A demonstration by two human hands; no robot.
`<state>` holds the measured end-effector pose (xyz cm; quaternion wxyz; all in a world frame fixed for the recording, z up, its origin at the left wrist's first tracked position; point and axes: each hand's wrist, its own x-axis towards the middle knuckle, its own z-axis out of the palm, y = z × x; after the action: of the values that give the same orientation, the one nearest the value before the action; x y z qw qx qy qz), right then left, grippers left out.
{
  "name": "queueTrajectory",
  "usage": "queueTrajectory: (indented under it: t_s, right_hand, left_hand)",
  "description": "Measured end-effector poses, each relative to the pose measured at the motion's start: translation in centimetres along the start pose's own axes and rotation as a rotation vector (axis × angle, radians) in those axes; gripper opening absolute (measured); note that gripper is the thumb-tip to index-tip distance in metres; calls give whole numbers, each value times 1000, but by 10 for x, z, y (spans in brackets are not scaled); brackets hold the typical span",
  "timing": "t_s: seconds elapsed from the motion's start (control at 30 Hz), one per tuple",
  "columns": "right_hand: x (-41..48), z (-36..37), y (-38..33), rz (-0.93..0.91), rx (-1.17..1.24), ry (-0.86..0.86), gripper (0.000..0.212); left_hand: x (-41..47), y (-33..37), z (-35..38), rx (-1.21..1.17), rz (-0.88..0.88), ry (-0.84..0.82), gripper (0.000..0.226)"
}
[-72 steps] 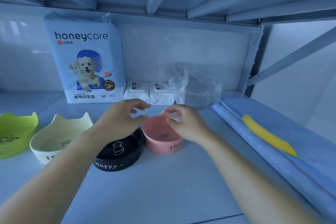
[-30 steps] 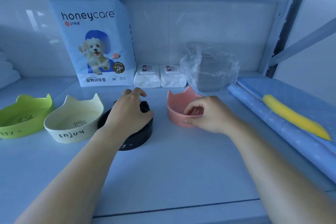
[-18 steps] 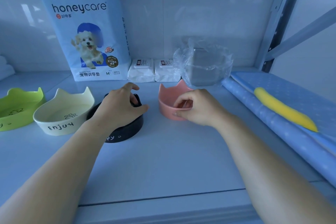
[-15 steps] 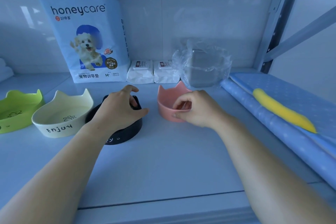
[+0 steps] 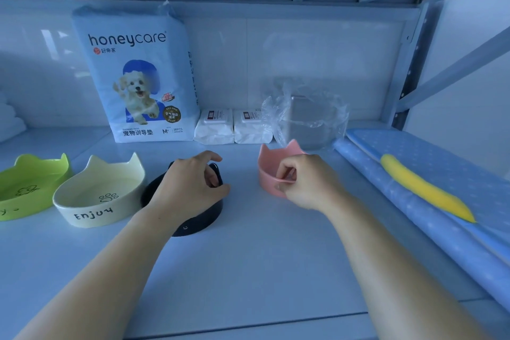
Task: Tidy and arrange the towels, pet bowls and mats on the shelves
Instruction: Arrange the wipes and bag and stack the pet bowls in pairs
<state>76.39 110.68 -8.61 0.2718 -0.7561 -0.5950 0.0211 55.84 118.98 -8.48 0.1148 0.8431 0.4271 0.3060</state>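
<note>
The left hand (image 5: pixel 190 185) curls over the black bowl (image 5: pixel 204 218), gripping its rim. The right hand (image 5: pixel 306 182) pinches the near rim of the pink bowl (image 5: pixel 269 171). Both bowls sit apart on the shelf (image 5: pixel 248 270). To their left are a cream bowl (image 5: pixel 102 196) marked "Enjoy" and a green bowl (image 5: pixel 30 185). The pack (image 5: pixel 138 77) behind reads "honeycare".

green bowl (image 5: pixel 30 182): lime, dark doodle | cream bowl (image 5: pixel 102 196): black lettering and paw print | black bowl (image 5: pixel 198 219): small white mark | pink bowl (image 5: pixel 269 181): plain | pad pack (image 5: pixel 138 77): pale blue, white puppy picture | wipe packs (image 5: pixel 214 127): white | mat (image 5: pixel 441 160): blue, pale dots, yellow patch
</note>
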Motion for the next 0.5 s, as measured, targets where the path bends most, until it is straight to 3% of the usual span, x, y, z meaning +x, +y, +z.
queueTrajectory:
  t_s: [0.2, 0.37, 0.5]
  right_hand:
    - [4, -7, 16, 114, -81, 50, 5]
    - [3, -9, 21, 112, 6, 70, 7]
    - [4, -9, 24, 93, 17, 46, 7]
  left_hand:
    - [-4, 10, 6, -110, 41, -56, 39]
    - [-5, 23, 14, -206, 106, -174, 41]
    - [-7, 24, 13, -226, 118, -145, 35]
